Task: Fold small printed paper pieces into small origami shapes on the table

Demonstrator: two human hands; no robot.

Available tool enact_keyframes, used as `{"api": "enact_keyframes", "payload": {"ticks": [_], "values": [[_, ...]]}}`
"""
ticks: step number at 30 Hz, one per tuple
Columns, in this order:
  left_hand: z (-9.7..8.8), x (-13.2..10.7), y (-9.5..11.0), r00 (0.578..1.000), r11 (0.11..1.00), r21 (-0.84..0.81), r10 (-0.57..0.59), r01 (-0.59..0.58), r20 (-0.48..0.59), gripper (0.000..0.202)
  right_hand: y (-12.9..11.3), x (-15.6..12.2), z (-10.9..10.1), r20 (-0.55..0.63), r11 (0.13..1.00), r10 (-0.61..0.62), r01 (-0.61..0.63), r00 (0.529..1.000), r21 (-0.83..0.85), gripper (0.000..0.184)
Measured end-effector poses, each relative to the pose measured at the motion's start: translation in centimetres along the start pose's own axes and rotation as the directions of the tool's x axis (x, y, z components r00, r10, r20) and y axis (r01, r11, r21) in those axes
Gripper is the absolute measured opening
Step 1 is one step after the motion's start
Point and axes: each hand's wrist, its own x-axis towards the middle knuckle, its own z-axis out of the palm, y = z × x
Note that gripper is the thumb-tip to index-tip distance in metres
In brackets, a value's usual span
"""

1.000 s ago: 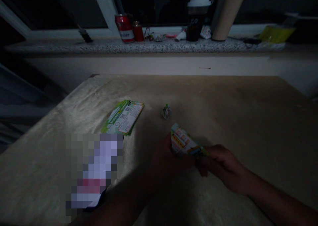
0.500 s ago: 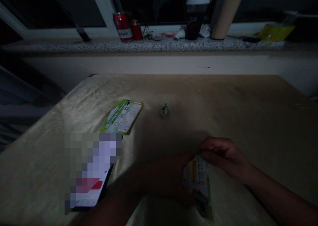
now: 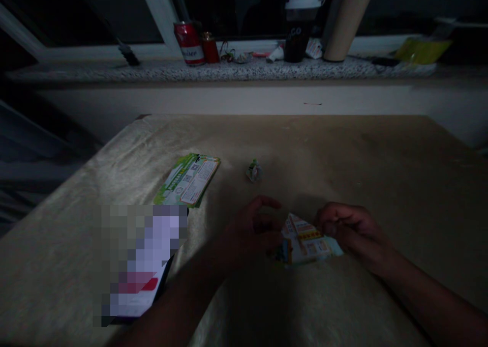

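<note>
A printed, folded sheet of paper (image 3: 305, 242) with a pointed top lies between my hands, low over the cloth-covered table. My right hand (image 3: 348, 230) pinches its right side between thumb and fingers. On the other side my left hand (image 3: 253, 230) has its fingers apart and curved, the fingertips close to the paper's left edge. Whether they touch it is too dark to tell. A small crumpled or folded paper piece (image 3: 254, 170) sits farther back on the table.
Left of my hands lie a stack of green printed leaflets (image 3: 188, 179) and a phone (image 3: 143, 273) with a lit, blurred screen. The stone windowsill (image 3: 236, 72) holds a red can (image 3: 189, 44), a red lighter-like object (image 3: 210, 48), a lidded dark cup (image 3: 297, 31) and a tan cylinder (image 3: 348, 21).
The paper has turned from upright to lying crosswise, its point now upward. My left hand has moved up and left, its fingers opening. My right hand stays at the paper's right side.
</note>
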Motion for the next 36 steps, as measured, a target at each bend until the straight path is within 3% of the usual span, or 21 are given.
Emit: {"api": "enact_keyframes", "payload": {"ticks": [6, 10, 12, 18, 20, 21, 23, 25, 27, 31, 36], "values": [[0.5, 0.2, 0.9, 0.969, 0.991, -0.020, 0.126, -0.134, -0.211, 0.034, -0.4, -0.5, -0.3, 0.065, 0.965, -0.218, 0.225, 0.974, -0.134, 0.018], [0.5, 0.5, 0.7, 0.938, 0.981, 0.031, 0.193, -0.193, -0.289, 0.024, -0.5, -0.3, 0.1, 0.099, 0.868, -0.403, 0.414, 0.910, -0.274, 0.041], [0.5, 0.7, 0.6, 0.925, 0.975, 0.097, 0.221, -0.201, -0.309, 0.020, -0.6, -0.1, 0.4, 0.102, 0.811, -0.480, 0.485, 0.871, -0.326, 0.040], [0.7, 0.2, 0.9, 0.907, 0.937, 0.271, 0.298, -0.219, -0.297, 0.019, -0.5, 0.2, 0.4, 0.049, 0.756, -0.532, 0.500, 0.845, -0.422, 0.028], [0.5, -0.4, 1.1, 0.884, 0.861, 0.437, 0.394, -0.260, -0.250, 0.023, -0.2, 0.3, 0.1, 0.022, 0.760, -0.524, 0.480, 0.851, -0.439, 0.026], [0.3, -0.7, 1.1, 0.864, 0.776, 0.569, 0.457, -0.273, -0.210, 0.027, 0.0, 0.3, 0.0, 0.016, 0.767, -0.510, 0.464, 0.860, -0.443, 0.025], [-0.1, -1.2, 0.9, 0.812, 0.511, 0.804, 0.581, -0.305, -0.062, 0.045, 0.5, 0.5, -0.2, 0.023, 0.791, -0.456, 0.417, 0.890, -0.448, 0.023], [-0.4, -1.4, 0.6, 0.809, 0.263, 0.907, 0.575, -0.328, 0.126, 0.041, 1.0, 0.7, -0.4, 0.062, 0.804, -0.389, 0.371, 0.919, -0.465, 0.020], [-0.6, -1.2, 0.1, 0.817, 0.100, 0.938, 0.528, -0.333, 0.233, 0.032, 1.4, 0.9, -0.5, 0.129, 0.772, -0.347, 0.362, 0.929, -0.522, 0.017], [-0.7, -0.5, -0.4, 0.837, -0.046, 0.943, 0.449, -0.329, 0.314, 0.016, 1.5, 1.2, -0.8, 0.287, 0.603, -0.312, 0.422, 0.906, -0.677, 0.019], [-0.8, -0.4, -0.6, 0.842, -0.093, 0.939, 0.421, -0.330, 0.338, 0.011, 0.9, 0.9, -0.9, 0.376, 0.460, -0.265, 0.459, 0.888, -0.760, 0.022]]}}
